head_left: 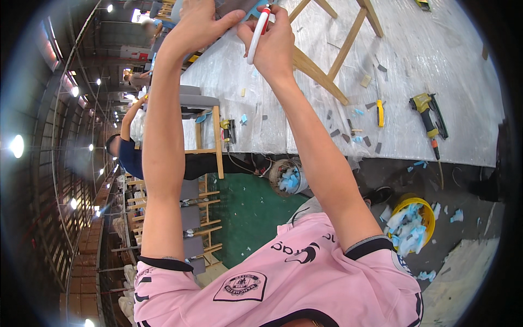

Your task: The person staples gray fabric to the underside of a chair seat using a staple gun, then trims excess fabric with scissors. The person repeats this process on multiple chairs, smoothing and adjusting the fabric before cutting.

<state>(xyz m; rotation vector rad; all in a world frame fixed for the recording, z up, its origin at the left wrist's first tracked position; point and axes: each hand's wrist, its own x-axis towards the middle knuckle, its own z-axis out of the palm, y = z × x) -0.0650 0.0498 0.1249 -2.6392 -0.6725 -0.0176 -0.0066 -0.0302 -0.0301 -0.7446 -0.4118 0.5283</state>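
My right hand [273, 49] is closed round a tool with a white, round-ended handle [258, 41] and a red part; its working end is hidden. Beside it at the top edge, my left hand [199, 24] rests against a dark grey piece [229, 5] with some light blue showing next to it. Its thumb is stretched out toward my right hand, while the other fingers run out of view. A wooden chair frame [316, 71] lies with its legs across the plastic-covered table [261, 120], just right of my right hand.
On the table lie a yellow-handled screwdriver [380, 113], a staple gun [427, 115] with a hose, another staple gun [227, 132] and scraps. Below stand a yellow bucket [431, 223] and a pale bucket [275, 173] of blue-white scraps. A co-worker [128, 155] is at the left, near grey-seated chairs [190, 218].
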